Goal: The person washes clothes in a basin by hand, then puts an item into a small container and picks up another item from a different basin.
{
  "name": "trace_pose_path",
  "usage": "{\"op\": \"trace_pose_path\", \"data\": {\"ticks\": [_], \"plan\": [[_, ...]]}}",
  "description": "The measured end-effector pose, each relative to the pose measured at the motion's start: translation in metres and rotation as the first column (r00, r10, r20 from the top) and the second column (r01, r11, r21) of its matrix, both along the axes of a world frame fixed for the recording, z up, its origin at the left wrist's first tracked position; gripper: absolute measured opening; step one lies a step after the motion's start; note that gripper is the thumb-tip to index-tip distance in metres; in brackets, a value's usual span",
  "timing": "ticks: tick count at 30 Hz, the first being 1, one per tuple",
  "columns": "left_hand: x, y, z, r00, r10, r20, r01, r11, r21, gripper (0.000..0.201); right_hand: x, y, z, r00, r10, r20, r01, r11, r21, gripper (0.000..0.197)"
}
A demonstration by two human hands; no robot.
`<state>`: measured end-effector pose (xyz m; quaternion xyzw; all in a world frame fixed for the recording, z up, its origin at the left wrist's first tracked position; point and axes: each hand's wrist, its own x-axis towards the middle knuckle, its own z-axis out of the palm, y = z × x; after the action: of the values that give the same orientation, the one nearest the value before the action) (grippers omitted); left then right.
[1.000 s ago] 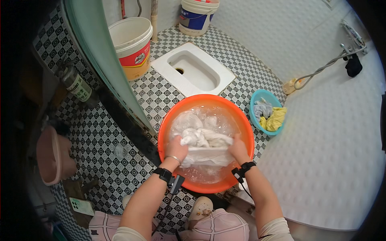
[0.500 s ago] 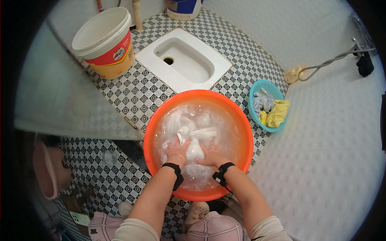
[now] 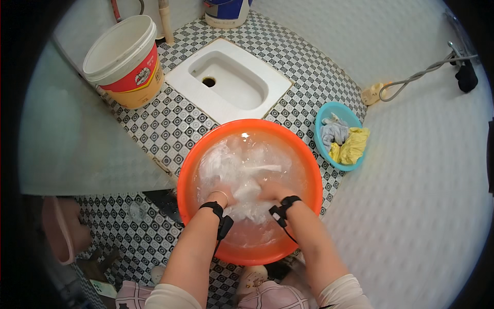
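A large orange basin point(image 3: 250, 124) full of cloudy, sudsy water sits on the floor in front of me. White cloth point(image 3: 218, 160) is soaking in it, partly under the surface. My left hand point(image 3: 221, 192) is down in the water at the left of the middle, against the cloth. Opposite it, my right hand point(image 3: 272, 190) is also in the water beside the cloth. Suds and murky water hide the fingers of both hands, so their grip does not show. Each wrist has a black strap with a small device; the right one trails a cable.
Beyond the basin is a white squat toilet point(image 3: 231, 109). A tall bucket point(image 3: 123, 77) stands at the far left, a blue-and-white bucket point(image 3: 226, 14) at the back. A turquoise basin point(image 3: 320, 135) with grey and yellow cloth lies right, near the wall. A glass panel point(image 3: 77, 139) stands left.
Both hands have sunk deeper, and their fingers, visible before, are now covered by water. The white cloth has shifted and lies lower in the suds. The view has moved slightly.
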<state>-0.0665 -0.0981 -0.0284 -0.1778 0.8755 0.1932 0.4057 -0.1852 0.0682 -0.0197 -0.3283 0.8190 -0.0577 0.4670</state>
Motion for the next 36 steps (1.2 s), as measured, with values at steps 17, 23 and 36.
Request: {"op": "trace_pose_path", "data": {"ticks": [17, 23, 36], "plan": [[0.074, -0.027, 0.097, 0.473, 0.74, -0.479, -0.668, 0.655, 0.352, 0.032, 0.029, 0.048, 0.094, 0.721, -0.677, 0.147, 0.577, 0.47, -0.668, 0.012], [0.053, -0.01, 0.192, 0.231, 0.598, -0.767, -0.459, 0.763, 0.456, 0.02, -0.004, 0.038, 0.21, 0.67, -0.692, 0.269, 0.588, 0.273, -0.762, 0.012], [0.057, -0.011, 0.187, 0.526, 0.616, -0.586, -0.461, 0.786, 0.413, 0.036, -0.018, 0.024, 0.253, 0.745, -0.665, 0.054, 0.318, 0.284, -0.905, 0.008]]}}
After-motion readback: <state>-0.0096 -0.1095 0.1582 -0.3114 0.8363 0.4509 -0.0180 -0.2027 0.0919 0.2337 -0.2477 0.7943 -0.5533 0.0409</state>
